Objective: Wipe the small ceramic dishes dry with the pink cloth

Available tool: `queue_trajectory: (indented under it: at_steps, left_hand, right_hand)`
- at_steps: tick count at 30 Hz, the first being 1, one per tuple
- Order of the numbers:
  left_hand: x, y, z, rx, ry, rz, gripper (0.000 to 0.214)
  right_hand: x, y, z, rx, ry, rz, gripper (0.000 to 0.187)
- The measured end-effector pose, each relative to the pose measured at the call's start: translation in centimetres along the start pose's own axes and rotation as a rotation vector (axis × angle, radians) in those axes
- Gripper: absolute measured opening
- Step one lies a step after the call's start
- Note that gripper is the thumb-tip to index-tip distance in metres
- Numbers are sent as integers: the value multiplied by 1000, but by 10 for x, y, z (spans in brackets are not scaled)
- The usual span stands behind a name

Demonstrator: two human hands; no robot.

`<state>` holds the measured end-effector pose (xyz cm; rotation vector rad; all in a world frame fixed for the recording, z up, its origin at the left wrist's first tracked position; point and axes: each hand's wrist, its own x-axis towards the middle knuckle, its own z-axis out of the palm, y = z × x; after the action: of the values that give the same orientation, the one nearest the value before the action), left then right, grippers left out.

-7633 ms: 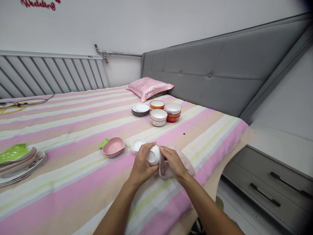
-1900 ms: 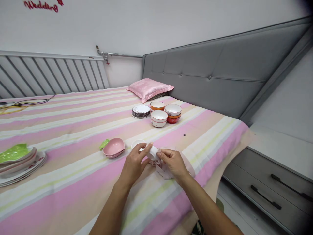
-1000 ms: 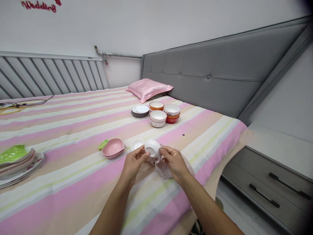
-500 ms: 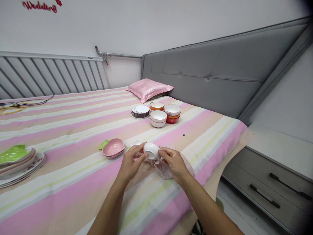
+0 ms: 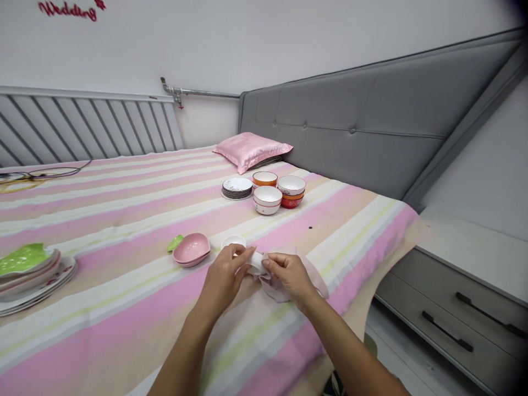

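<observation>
Bare left hand (image 5: 223,275), bare right hand (image 5: 291,276), slim fingers (image 5: 245,256), narrow wrists (image 5: 310,301), uncovered forearms (image 5: 181,352)

Red cursive lettering (image 5: 68,10), slightly blurred, high on white wall (image 5: 124,47), upper left: reads "Wedding".

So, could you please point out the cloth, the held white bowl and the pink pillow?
Cloth (image 5: 275,291), head view: lower left part.
Held white bowl (image 5: 256,264), head view: visible side.
Pink pillow (image 5: 252,148), head view: top surface.

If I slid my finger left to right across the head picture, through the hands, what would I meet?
Big green dish, pink bowls, left hand, held white bowl, right hand, drawer cabinet.
</observation>
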<state>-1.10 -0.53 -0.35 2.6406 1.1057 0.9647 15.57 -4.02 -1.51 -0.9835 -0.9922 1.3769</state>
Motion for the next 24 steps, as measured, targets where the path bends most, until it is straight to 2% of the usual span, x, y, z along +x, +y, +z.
queue_trajectory:
  at_steps: [7, 10, 13, 17, 20, 24]
  left_hand:
    - [-1, 5, 7, 268, 5, 144, 42]
    - [-1, 7, 8, 264, 9, 155, 40]
    - [0, 7, 7, 140, 16, 119, 41]
    - [2, 6, 5, -111, 88, -56, 39]
    - [2, 5, 7, -311, 128, -284, 42]
    - [4, 5, 8, -713, 70, -562, 47]
  right_hand:
    - [0, 5, -3, -67, -64, -55, 27]
    - [0, 5, -3, -41, -63, -39, 26]
    - [0, 5, -3, 32, -54, 24, 26]
    - [1, 3, -5, 91, 15, 59, 28]
    - [2, 3, -5, 148, 71, 25, 29]
    - [4, 5, -5, 254, 84, 55, 30]
